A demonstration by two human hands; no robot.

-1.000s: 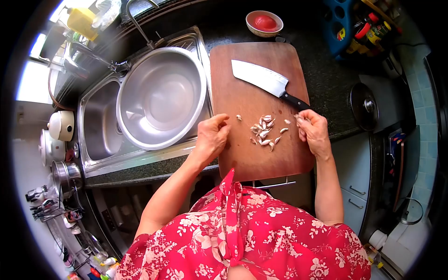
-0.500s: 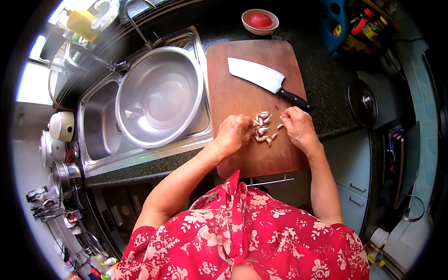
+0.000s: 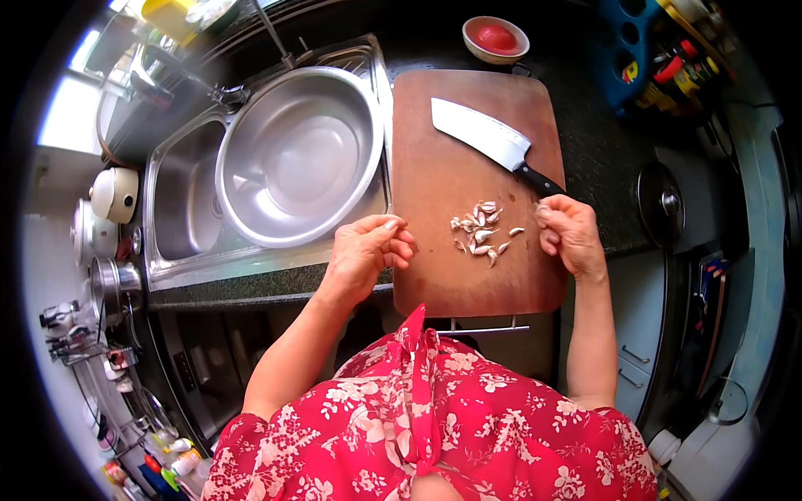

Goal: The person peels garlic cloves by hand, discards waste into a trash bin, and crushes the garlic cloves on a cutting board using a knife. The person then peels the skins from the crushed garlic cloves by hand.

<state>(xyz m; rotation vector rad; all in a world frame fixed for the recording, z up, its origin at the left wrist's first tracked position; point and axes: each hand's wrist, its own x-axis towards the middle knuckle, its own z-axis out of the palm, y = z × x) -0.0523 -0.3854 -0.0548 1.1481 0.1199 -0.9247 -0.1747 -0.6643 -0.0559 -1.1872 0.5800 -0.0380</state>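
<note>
A small pile of garlic cloves (image 3: pixel 480 236) lies on the wooden chopping board (image 3: pixel 434 288), one clove a little apart on the right. My left hand (image 3: pixel 363 255) hovers at the board's left edge, away from the cloves, fingers half-curled with gaps between them and nothing visible in them. To the right of the pile, my right hand (image 3: pixel 574 234) has its thumb and fingertips pressed together; whatever they may pinch is too small to make out. Just above that hand is the black handle of a cleaver (image 3: pixel 484 138), which rests flat across the upper board, blade to the left.
Left of the board, a large steel basin (image 3: pixel 313 150) sits over the sink (image 3: pixel 180 200). Behind the board stands a bowl (image 3: pixel 495 40) with something red in it. A dark pot lid (image 3: pixel 660 203) lies on the right, and a blue holder (image 3: pixel 626 50) stands at the back right.
My left hand has drawn back leftward from the garlic cloves, and its fingers have loosened. My right hand has shifted slightly right, away from the pile. The cleaver stays put on the board.
</note>
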